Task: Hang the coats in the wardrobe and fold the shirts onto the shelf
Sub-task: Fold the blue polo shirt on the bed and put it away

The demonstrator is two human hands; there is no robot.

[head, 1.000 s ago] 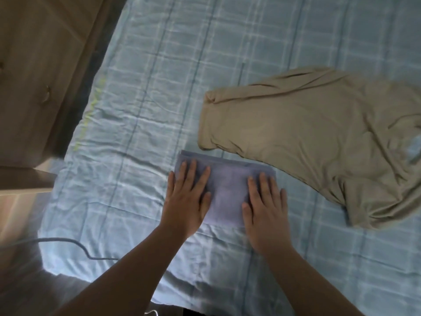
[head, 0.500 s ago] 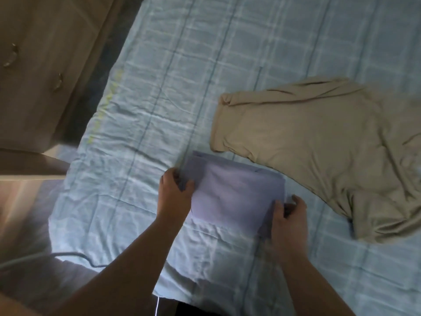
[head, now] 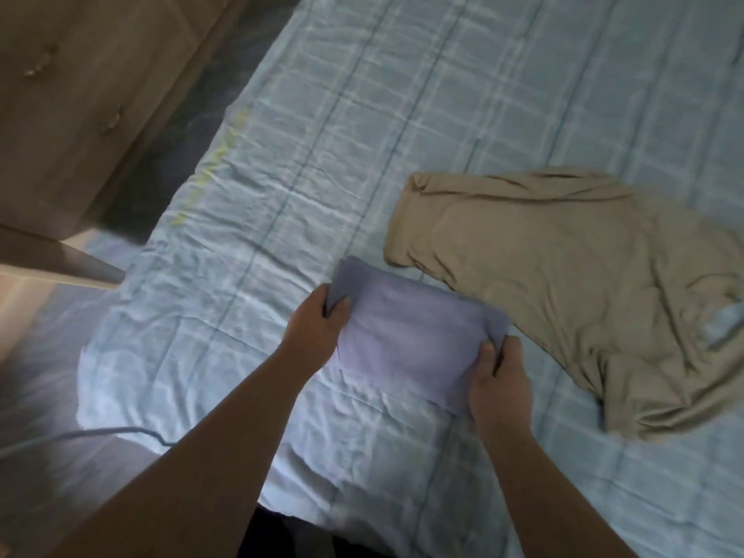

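Note:
A lavender shirt (head: 410,328), folded into a small rectangle, lies on the light blue checked bed (head: 362,155). My left hand (head: 316,328) grips its left edge, thumb on top and fingers under. My right hand (head: 499,380) grips its right edge the same way. The folded shirt looks slightly lifted at both sides. A tan shirt (head: 571,283) lies unfolded and rumpled on the bed just to the right, its near sleeve almost touching the lavender shirt.
A wooden wardrobe with drawer handles (head: 72,98) stands at the upper left, across a dark strip of floor. A wooden board edge (head: 60,267) juts toward the bed's corner. A thin cable (head: 120,430) runs over the bed's near left corner.
A second ago both palms pressed flat on the folded lavender shirt. They slid out to its two side edges and closed on them. The view has shifted slightly.

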